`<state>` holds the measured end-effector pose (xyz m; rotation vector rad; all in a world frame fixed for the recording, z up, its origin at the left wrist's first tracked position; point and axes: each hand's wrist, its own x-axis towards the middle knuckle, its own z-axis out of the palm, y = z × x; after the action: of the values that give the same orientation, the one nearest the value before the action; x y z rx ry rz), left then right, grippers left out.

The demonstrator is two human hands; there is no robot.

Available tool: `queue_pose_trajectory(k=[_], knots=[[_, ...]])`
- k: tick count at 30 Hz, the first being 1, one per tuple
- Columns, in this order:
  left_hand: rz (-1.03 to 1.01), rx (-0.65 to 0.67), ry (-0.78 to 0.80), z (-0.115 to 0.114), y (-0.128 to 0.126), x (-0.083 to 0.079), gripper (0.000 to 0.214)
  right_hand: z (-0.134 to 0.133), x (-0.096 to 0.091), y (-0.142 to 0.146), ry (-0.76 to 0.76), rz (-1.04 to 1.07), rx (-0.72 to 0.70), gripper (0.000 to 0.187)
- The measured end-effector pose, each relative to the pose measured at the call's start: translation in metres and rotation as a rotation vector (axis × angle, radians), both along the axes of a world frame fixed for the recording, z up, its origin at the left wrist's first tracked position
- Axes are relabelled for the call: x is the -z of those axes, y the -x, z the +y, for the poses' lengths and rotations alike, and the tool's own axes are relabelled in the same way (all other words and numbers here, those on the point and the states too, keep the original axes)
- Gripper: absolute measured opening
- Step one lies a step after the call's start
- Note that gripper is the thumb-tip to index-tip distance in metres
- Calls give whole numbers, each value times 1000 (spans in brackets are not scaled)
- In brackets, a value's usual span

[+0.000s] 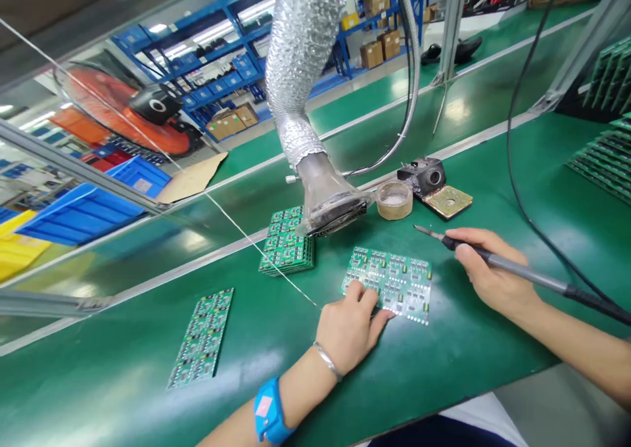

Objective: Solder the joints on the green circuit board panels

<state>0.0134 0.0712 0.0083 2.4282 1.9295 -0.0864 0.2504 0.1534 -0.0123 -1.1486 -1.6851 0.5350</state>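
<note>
My left hand, with a bracelet and blue wrist strap, is closed on the near left edge of a green circuit board. Its fingertips lie over the board and the thumb is along the edge. A thin pale wire runs from the upper left down to this hand; its end is hidden there. My right hand grips a soldering iron like a pen. The iron's tip points left, above the bench and apart from the board.
A fume extraction nozzle hangs over a stack of circuit boards. Another board lies left. Behind are a round tub and a soldering iron stand with its sponge tray. Racked boards stand right, past the iron's cable.
</note>
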Motion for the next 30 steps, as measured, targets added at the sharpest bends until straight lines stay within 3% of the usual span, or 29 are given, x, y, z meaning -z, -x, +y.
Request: queue_pose_trajectory(k=[4, 8, 15, 19, 23, 30], knots=[[22, -11, 0, 10, -13, 0, 34, -5, 2, 8, -158, -149, -249, 19], [-30, 3, 33, 10, -6, 0, 31, -8, 8, 16, -335, -376, -457, 26], [-335, 79, -31, -3, 13, 6, 21, 9, 13, 14, -367, -541, -448, 29], [-583, 82, -100, -9, 14, -1, 15, 4, 2, 23, -358, -439, -422, 25], [-809, 100, -133, -10, 9, -8, 13, -17, -15, 48, -209, -223, -494, 24], [-942, -25, -217, -9, 7, -6, 18, -30, -28, 77, -205, -86, -614, 23]])
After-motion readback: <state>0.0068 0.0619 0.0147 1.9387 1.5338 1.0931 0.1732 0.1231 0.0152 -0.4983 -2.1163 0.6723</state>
